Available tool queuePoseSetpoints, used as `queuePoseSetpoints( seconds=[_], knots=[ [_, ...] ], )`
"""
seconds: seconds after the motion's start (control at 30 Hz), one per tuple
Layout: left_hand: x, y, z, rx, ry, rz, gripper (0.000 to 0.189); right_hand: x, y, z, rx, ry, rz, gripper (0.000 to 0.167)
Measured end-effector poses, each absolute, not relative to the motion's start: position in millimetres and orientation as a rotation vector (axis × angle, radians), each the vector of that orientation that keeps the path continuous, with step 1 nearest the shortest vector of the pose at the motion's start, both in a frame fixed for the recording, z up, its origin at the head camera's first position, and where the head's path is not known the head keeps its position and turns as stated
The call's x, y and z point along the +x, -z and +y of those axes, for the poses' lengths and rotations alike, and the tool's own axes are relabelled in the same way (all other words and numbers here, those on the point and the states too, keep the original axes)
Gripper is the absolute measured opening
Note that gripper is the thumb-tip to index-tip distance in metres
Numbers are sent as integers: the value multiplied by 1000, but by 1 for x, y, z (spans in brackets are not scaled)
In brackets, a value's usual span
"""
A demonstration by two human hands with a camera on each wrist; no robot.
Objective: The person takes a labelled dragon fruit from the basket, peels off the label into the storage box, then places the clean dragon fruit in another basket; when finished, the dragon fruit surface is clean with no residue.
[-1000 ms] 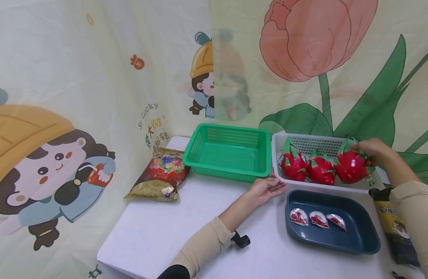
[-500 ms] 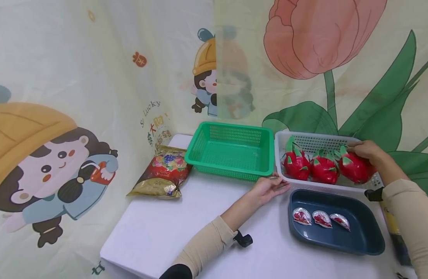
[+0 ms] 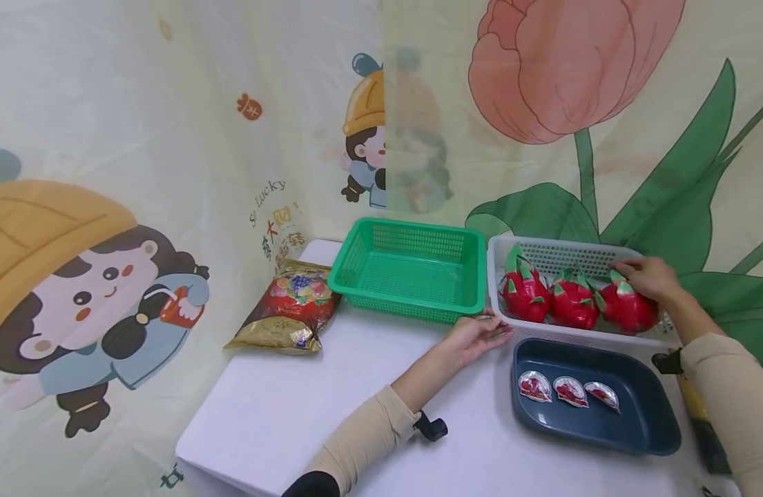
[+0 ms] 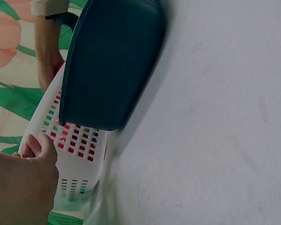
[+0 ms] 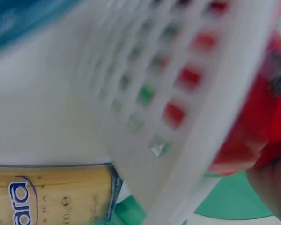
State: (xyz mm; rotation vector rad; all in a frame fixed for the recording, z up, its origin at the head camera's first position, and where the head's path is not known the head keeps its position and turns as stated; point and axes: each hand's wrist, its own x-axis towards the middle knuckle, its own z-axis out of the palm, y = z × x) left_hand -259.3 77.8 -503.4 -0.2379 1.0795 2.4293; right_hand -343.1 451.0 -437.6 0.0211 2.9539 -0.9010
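In the head view a white basket [image 3: 543,324] at the back right holds three red dragon fruits in a row, including a left one [image 3: 525,295] and a middle one [image 3: 574,304]. My right hand [image 3: 651,277] grips the rightmost dragon fruit [image 3: 626,307] from above and from its right side, inside the basket. At the basket's front left corner, my left hand [image 3: 477,339] holds the rim, fingers under it. The left wrist view shows thumb and fingers of that hand [image 4: 25,180] at the rim of the slotted basket wall [image 4: 77,145].
A dark blue tray [image 3: 595,435] with three round fruit-picture labels [image 3: 570,391] stands in front of the white basket. The green basket [image 3: 412,304] adjoins it on the left, beside a gold-and-red bag [image 3: 291,307]. A yellow-and-dark pack [image 5: 56,192] lies at the right.
My right hand has shifted its grip over the rightmost dragon fruit, which now sits lower in the basket, its leafy end turned up-left. My left hand stays at the basket corner.
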Motion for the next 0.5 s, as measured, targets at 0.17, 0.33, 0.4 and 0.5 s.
queuePoseSetpoints(
  seconds=[0.17,0.33,0.4,0.5],
  knots=[
    [-263,504,78,-266,-2425,1058,15,-342,427,439,51,1051,2959,69],
    [-263,501,66,-244,-2360,1040,10,-333,417,425,97,1144,2982,72],
    [-260,495,57,-214,-2306,1057,18,-325,411,418,129,1176,3003,71],
    [-252,483,44,-158,-2218,1118,36,-312,403,411,157,1185,3047,72]
  ],
)
